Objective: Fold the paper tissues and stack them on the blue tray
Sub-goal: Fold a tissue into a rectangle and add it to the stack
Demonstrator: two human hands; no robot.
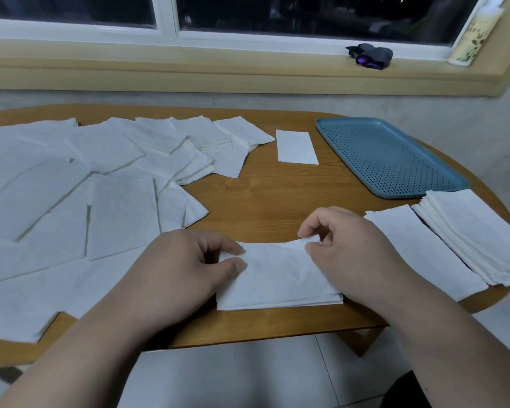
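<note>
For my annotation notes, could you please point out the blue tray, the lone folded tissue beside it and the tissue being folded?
blue tray [389, 160]: head view, bare perforated floor.
lone folded tissue [296, 147]: head view, its middle.
tissue being folded [277, 278]: head view, flat middle.

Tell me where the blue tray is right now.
In the head view, the blue tray lies on the far right of the table, just beyond the stack of tissues and right of a lone folded tissue.
</note>
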